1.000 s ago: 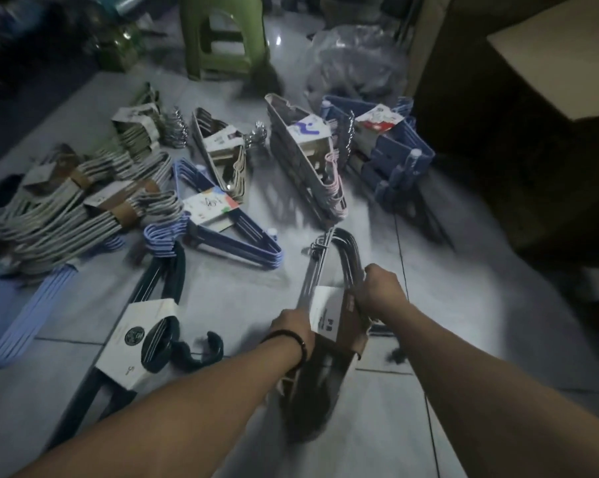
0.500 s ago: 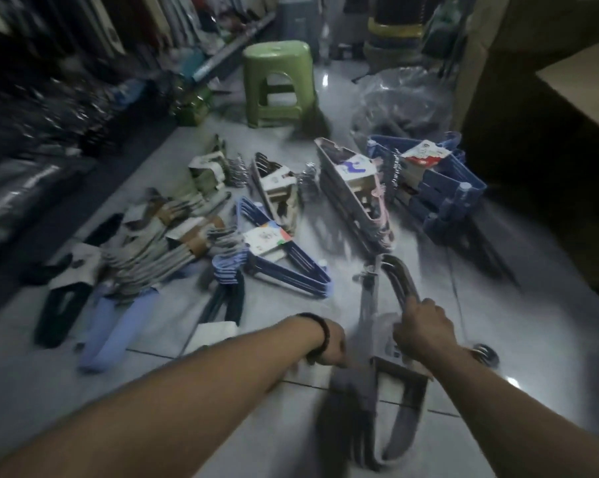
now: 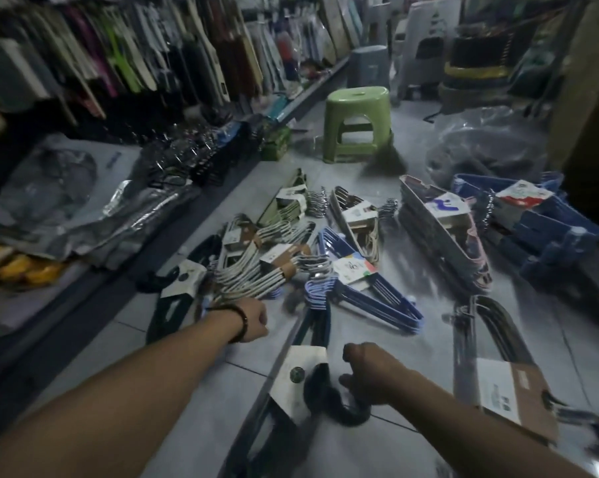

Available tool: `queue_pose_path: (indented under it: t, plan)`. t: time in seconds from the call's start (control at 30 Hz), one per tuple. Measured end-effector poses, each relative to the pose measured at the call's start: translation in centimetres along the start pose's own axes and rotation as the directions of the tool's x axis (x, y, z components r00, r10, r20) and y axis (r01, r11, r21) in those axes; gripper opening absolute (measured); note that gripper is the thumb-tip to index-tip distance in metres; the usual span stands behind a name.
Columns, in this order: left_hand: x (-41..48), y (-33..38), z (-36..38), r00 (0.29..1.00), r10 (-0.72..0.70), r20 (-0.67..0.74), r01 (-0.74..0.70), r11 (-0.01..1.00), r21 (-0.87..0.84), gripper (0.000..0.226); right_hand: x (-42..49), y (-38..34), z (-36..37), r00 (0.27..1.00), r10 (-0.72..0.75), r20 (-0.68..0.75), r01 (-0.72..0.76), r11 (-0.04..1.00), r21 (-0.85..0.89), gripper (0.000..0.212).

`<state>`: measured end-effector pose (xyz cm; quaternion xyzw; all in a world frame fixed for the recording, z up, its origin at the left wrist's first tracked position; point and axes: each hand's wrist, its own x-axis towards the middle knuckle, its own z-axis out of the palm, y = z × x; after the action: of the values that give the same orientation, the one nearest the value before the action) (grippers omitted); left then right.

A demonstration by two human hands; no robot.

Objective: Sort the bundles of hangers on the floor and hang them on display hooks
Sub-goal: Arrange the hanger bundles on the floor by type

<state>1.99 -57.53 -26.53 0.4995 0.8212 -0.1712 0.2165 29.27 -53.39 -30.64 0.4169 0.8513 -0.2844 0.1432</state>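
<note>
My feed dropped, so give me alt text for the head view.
The right hand is at the hooks of a dark hanger bundle on the tiled floor; its grip is unclear. The left hand, fingers curled, is beside the white hanger bundles; a green stool stands beyond.

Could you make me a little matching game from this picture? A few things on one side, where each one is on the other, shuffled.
Things:
1. green stool
2. dark bundle
3. grey bundle
4. blue bundle

Places:
A. flat on the floor, to the right of the right hand
B. its hooks at the right hand
C. standing at the back
D. mid-floor, with a colourful label on it

Pairs: 1-C, 2-B, 3-A, 4-D
</note>
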Motion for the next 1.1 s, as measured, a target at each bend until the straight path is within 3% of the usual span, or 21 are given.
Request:
queue_pose_path:
  t: [0.13, 0.23, 0.33, 0.47, 0.63, 0.77, 0.9, 1.03, 1.1]
  plan:
    - [4.0, -1.7, -1.8, 0.983, -0.021, -0.183, 0.010, 0.998, -0.061, 0.036, 2.4, -3.6, -1.4, 0.996, 0.008, -0.092, -0.002, 0.998, 0.060, 0.043]
    - [7.0, -3.3, -2.7, 0.949, -0.094, -0.301, 0.061, 0.991, -0.117, 0.051, 3.6, -5.1, -1.4, 0.986, 0.010, -0.168, 0.006, 0.995, 0.098, 0.032]
    - [9.6, -4.8, -2.0, 0.954, -0.106, -0.280, 0.082, 0.992, -0.097, 0.061, 4.4, -4.9, -0.6, 0.991, 0.015, -0.136, -0.004, 0.997, 0.079, 0.040]
    - [10.7, -3.8, 1.5, 0.957, 0.037, -0.287, -0.006, 0.994, 0.110, 0.060, 5.6, -4.5, -0.5, 0.987, 0.070, -0.143, -0.054, 0.993, 0.109, 0.038]
    - [10.6, -2.6, 2.3, 0.955, -0.024, -0.296, 0.015, 0.999, -0.033, 0.043, 6.0, -4.8, 0.4, 0.978, 0.115, -0.173, -0.086, 0.982, 0.166, 0.034]
    - [10.6, -2.1, 1.5, 0.977, 0.032, -0.212, -0.090, 0.958, -0.271, 0.017, 3.9, -3.8, -0.3, 0.983, 0.139, -0.121, -0.123, 0.984, 0.132, 0.037]
    - [8.0, 0.7, -0.4, 0.984, 0.020, -0.177, -0.145, 0.666, -0.732, 0.031, 1.7, -2.1, -2.8, 0.975, 0.150, -0.167, -0.126, 0.982, 0.143, 0.033]
    - [4.6, 4.0, -2.1, 0.984, -0.011, -0.180, -0.167, 0.320, -0.933, 0.028, 1.6, -0.3, -5.7, 0.942, 0.175, -0.287, -0.088, 0.953, 0.291, 0.029]
    - [2.9, 5.3, -2.6, 0.983, 0.004, -0.182, -0.178, 0.213, -0.961, 0.027, 1.5, 0.3, -7.5, 0.915, 0.231, -0.331, -0.037, 0.865, 0.501, 0.022]
